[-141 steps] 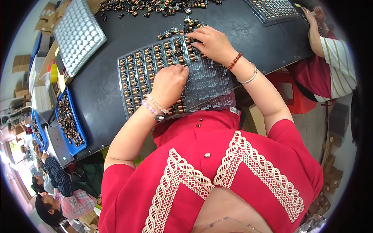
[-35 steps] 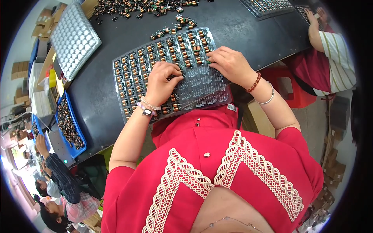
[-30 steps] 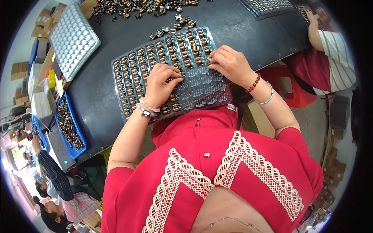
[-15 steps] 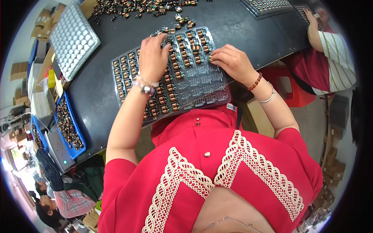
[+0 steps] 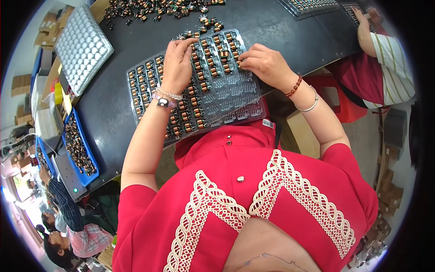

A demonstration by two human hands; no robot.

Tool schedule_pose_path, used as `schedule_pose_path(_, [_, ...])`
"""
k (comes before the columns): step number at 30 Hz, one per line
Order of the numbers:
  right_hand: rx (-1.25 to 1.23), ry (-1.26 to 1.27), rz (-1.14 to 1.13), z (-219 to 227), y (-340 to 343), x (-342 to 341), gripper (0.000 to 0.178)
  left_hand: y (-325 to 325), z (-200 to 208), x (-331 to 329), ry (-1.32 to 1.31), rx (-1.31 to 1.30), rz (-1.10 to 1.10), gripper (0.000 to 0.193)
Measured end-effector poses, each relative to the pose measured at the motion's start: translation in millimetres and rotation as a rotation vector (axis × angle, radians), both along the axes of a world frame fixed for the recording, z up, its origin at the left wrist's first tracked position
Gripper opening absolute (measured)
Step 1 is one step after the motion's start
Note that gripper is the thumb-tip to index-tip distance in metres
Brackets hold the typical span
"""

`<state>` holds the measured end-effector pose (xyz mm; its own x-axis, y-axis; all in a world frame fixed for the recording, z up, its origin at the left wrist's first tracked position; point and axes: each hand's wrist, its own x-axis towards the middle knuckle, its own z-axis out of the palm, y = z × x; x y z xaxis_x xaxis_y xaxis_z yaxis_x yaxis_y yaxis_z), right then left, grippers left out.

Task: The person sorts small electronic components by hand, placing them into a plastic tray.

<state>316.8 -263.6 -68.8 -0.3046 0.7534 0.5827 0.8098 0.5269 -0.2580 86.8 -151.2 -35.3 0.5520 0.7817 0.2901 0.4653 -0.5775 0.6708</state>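
Note:
A clear plastic tray [image 5: 231, 102] lies at the table's near edge, its pockets largely filled with small copper-wound coils [image 5: 197, 100]. Pockets toward its near right are bare. My left hand [image 5: 178, 68] hovers over the tray's far middle, index finger stretched toward the far rim and thumb apart from it; nothing shows in it. At the tray's right side, my right hand [image 5: 267, 65] pinches a small copper coil [image 5: 239, 63] at its fingertips, right by the filled pockets. Part of the tray is hidden beneath my left hand and forearm.
Loose coils [image 5: 149, 8] are heaped at the table's far side, with a few trailing to the tray. White stacked trays [image 5: 84, 47] stand at left, above a blue bin [image 5: 81, 145] of parts. Another filled tray [image 5: 308, 5] lies far right, near a co-worker's hand [image 5: 361, 20].
My right hand has moved slightly left, inward over the tray. My left thumb has drawn nearer the index finger. The whole view has shifted a little.

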Motion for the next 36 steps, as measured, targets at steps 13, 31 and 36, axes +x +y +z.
schedule_pose_path(13, [0.064, 0.018, -0.073, 7.3, 10.5, -20.3, 0.029, -23.0, 4.1, -12.7, -0.333, -0.68, 0.039, 0.017])
schedule_pose_path(31, [-0.022, 0.087, -0.056, -0.9, 6.4, -15.0, 0.015, -67.5, -18.7, 1.5, 0.117, 0.082, 0.06, 0.011])
schedule_pose_path(36, [-0.031, 0.091, -0.005, -1.7, 2.2, -11.3, 0.021, -71.3, -20.1, 3.8, 0.136, 0.144, 0.095, 0.009])
